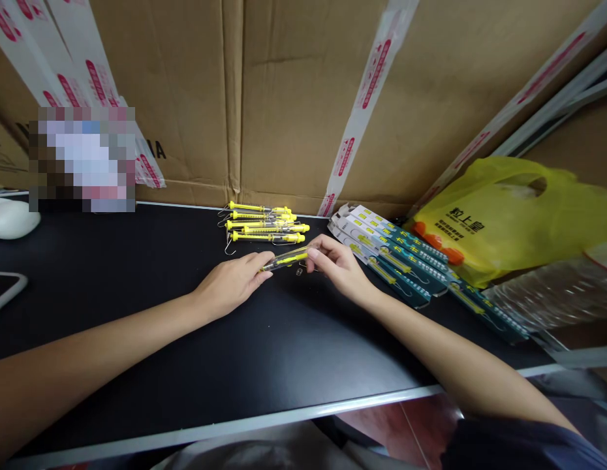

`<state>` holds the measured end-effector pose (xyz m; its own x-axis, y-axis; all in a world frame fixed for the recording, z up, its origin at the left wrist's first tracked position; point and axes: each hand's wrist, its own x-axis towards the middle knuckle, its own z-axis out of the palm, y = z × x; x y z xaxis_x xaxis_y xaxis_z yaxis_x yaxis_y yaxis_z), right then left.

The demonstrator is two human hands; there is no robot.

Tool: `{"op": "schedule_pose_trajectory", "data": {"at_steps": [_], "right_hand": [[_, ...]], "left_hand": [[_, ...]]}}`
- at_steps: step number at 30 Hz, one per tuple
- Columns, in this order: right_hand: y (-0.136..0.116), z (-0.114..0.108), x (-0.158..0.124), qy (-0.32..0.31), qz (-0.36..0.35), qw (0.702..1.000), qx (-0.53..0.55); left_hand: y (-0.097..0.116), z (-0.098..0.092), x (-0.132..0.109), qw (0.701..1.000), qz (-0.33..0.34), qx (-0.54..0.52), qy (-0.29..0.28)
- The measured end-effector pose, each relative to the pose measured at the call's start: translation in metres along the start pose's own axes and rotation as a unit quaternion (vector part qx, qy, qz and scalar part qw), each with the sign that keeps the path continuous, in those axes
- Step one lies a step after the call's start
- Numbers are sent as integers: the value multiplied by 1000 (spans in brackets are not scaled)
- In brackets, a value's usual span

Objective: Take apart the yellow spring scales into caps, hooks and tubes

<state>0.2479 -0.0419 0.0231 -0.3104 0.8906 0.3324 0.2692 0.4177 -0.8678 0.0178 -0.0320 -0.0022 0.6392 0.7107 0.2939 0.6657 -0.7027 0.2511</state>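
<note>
Both my hands hold one clear tube-shaped spring scale with yellow parts (287, 258) just above the black table (137, 274). My left hand (232, 282) pinches its near left end; my right hand (333, 262) pinches its right end. Behind them lies a small pile of several more yellow spring scales with wire hooks (264, 225). A tiny metal piece (299, 271) lies on the table under the held scale.
A fanned stack of teal and white packaging cards (396, 258) lies right of my right hand. A yellow plastic bag (509, 219) and clear plastic wrap (548, 297) sit at the far right. Cardboard boxes (284, 98) wall the back. A white object (10, 219) lies far left.
</note>
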Motion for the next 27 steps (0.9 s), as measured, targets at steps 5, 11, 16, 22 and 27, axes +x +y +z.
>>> {"op": "schedule_pose_trajectory", "data": {"at_steps": [5, 11, 16, 22, 27], "right_hand": [[1, -1, -1, 7, 11, 1000, 23], [0, -1, -2, 4, 6, 999, 38], [-3, 0, -2, 7, 3, 999, 41], [-2, -2, 1, 20, -7, 999, 40], [-4, -8, 2, 44, -19, 998, 39]], "left_hand": [[0, -2, 0, 998, -17, 63, 7], [-4, -1, 1, 997, -14, 65, 31], [-3, -1, 0, 999, -4, 18, 48], [-1, -3, 1, 998, -21, 1, 52], [-1, -3, 1, 998, -21, -10, 57]]}}
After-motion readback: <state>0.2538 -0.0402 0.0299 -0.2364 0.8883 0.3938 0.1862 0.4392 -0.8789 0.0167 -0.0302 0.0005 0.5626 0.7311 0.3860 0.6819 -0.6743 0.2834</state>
